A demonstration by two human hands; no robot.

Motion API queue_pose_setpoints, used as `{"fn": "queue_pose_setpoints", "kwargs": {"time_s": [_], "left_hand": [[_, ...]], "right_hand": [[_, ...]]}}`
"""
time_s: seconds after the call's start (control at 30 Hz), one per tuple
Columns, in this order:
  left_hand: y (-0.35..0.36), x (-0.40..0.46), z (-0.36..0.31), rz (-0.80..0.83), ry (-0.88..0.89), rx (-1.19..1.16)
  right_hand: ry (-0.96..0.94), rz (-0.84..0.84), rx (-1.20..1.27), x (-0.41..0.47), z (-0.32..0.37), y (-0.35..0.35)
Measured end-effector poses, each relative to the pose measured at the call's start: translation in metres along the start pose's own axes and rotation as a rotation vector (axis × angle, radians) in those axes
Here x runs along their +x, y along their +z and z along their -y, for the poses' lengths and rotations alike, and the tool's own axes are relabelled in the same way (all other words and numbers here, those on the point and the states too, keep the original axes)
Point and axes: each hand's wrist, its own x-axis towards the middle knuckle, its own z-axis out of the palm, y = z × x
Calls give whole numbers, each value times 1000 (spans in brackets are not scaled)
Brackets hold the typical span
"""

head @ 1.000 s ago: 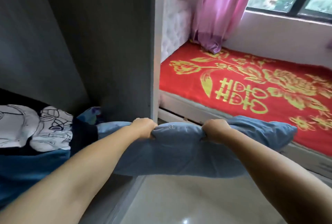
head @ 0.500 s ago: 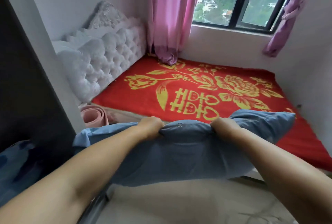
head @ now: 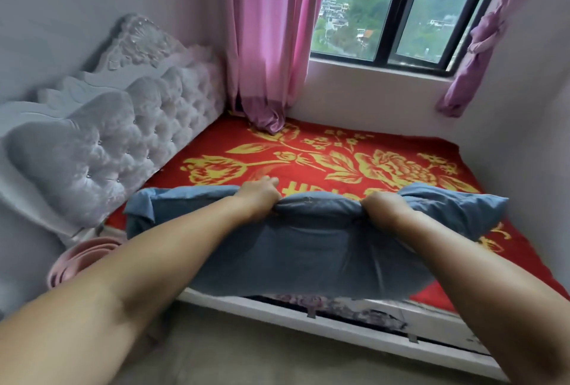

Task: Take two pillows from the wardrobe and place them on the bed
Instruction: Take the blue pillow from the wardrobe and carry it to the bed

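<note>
A blue pillow (head: pixel 308 249) hangs in the air over the near edge of the bed (head: pixel 324 150), which has a red cover with yellow flowers. My left hand (head: pixel 259 196) grips the pillow's top edge left of its middle. My right hand (head: pixel 382 209) grips the same edge further right. The pillow sags below both hands and hides part of the bed's front. The wardrobe is out of view, and no second pillow shows.
A white tufted headboard (head: pixel 101 150) stands at the left. A rolled pink mat (head: pixel 80 261) lies between headboard and bed corner. Pink curtains (head: pixel 268 45) hang by the window (head: pixel 391 11) at the back. A white bed frame rail (head: pixel 339 329) runs along the floor.
The view has swung right from the wardrobe to face the bed. Both hands have carried the blue pillow out of the wardrobe and over the bed's near edge.
</note>
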Motion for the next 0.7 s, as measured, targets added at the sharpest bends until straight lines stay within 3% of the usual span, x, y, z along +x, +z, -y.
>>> {"fn": "queue_pose_setpoints", "kwargs": {"time_s": [0.37,0.7], "left_hand": [[-15,145,116,45,-146,71],[10,263,250,132,-254,-49]], "right_hand": [[-147,-131,-102,206,8,-52],[-244,-123,-122,401,54,-91]]}}
